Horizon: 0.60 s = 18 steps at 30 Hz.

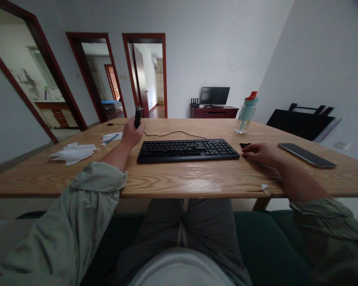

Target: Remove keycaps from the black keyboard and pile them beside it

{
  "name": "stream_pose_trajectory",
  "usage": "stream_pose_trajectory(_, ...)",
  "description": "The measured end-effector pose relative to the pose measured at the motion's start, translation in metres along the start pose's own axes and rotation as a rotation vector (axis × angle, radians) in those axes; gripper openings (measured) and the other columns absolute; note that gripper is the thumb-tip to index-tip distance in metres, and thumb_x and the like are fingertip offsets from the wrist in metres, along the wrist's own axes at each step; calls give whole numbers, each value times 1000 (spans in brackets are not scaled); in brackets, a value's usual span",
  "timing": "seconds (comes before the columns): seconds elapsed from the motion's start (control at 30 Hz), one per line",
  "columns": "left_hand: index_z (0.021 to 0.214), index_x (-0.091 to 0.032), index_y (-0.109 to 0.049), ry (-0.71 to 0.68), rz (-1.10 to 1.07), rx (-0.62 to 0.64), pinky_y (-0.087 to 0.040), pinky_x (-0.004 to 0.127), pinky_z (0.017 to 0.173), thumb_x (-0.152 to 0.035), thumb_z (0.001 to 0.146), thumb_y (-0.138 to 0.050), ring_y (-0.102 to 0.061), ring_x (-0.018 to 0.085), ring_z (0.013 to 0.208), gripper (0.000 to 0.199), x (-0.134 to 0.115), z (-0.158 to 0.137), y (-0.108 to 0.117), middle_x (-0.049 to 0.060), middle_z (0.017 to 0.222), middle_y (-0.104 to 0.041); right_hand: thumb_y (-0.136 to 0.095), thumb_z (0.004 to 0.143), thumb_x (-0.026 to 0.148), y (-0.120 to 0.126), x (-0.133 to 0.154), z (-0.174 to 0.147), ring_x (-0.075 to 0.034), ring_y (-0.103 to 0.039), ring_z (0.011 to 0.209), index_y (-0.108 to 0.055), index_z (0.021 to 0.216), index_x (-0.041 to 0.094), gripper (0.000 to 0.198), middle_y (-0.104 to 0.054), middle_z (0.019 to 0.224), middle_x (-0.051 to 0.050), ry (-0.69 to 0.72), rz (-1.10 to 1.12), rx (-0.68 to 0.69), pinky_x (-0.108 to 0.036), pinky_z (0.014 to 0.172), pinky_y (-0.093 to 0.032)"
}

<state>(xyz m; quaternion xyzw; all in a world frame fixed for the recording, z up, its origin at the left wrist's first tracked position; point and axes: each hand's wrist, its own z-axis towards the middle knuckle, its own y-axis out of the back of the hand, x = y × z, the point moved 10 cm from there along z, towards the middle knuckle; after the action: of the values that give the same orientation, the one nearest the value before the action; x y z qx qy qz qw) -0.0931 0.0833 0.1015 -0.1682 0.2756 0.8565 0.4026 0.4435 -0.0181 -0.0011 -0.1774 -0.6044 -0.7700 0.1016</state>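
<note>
My left hand [133, 133] is raised over the table, wrapped round a slim black handheld object [138, 116] with a shiny tip, held upright; its exact kind is unclear. A black keyboard [187, 151] lies flat in front of me, its cable [179, 132] trailing behind. Just past the keyboard's right end, low over the tabletop, is my right hand [261, 153]. Its fingers are bent together, with a small black piece [244, 145] at the fingertips. Whether they grip that piece is hard to see.
White tissues [73, 153] and a blue-handled brush-like stick [110, 139] lie on the left of the wooden table [179, 178]. A water bottle [247, 113] stands at the back right. A dark phone or tablet [306, 155] lies right. A white scrap [264, 186] sits near the front edge.
</note>
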Motion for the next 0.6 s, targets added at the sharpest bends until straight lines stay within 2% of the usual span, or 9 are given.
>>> stream_pose_trajectory(0.23, 73, -20, -49, -11, 12, 9, -35, 30, 64, -9, 71, -56, -46, 15, 64, 13, -3, 0, -2, -1, 67, -49, -62, 77, 27, 4, -18, 3, -27, -69, 85, -77, 94, 18, 24, -76, 96, -10, -93, -20, -25, -35, 76, -50)
stream_pose_trajectory(0.4, 74, -20, -49, -47, 0, 23, -36, 30, 64, -11, 73, -57, -46, 14, 64, 12, -7, 0, -4, -2, 67, -50, -65, 76, 28, 18, -20, 5, -28, -69, 83, -76, 95, 19, 24, -75, 98, -13, -98, -115, -122, -37, 76, -51)
stream_pose_trajectory(0.6, 73, -21, -47, -51, 1, 13, -37, 31, 63, -13, 72, -56, -45, 14, 62, 12, -5, 1, -4, -2, 65, -49, -61, 79, 28, 26, -30, 6, -29, -68, 88, -77, 93, 17, 25, -74, 102, -15, -106, -177, -176, -37, 78, -49)
